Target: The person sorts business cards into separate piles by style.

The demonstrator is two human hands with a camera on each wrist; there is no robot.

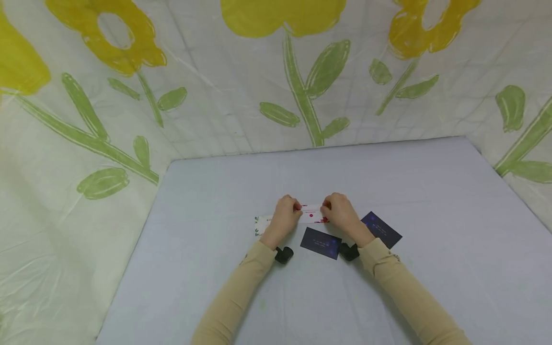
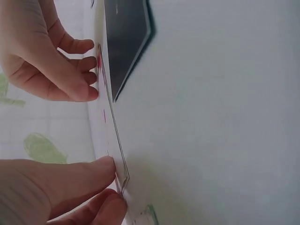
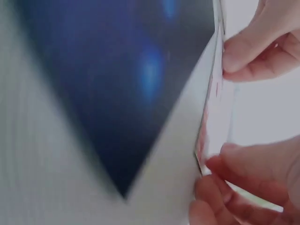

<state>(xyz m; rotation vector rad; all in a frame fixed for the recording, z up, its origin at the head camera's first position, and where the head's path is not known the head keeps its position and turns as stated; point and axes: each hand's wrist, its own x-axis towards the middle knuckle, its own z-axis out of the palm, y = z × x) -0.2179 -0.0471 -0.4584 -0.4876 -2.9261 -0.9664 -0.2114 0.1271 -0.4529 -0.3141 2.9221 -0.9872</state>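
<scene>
A white card with red print (image 1: 310, 215) lies between the two hands, slightly raised at its near edge in the wrist views. My left hand (image 1: 284, 216) pinches its left end between thumb and fingers. At the opposite end, my right hand (image 1: 341, 213) pinches the card with thumb and fingertips (image 3: 229, 152). Partly hidden beneath the left hand and wrist is a white card with green leaves (image 1: 262, 223). Just in front of the hands lies a dark blue card (image 1: 319, 243) with small, unreadable print.
Another dark blue card (image 1: 383, 229) lies right of the right wrist, partly covered by it. Black wrist cameras (image 1: 284, 255) hang by both cuffs. The pale table (image 1: 215, 191) ends at a curtain painted with yellow flowers (image 1: 233, 129).
</scene>
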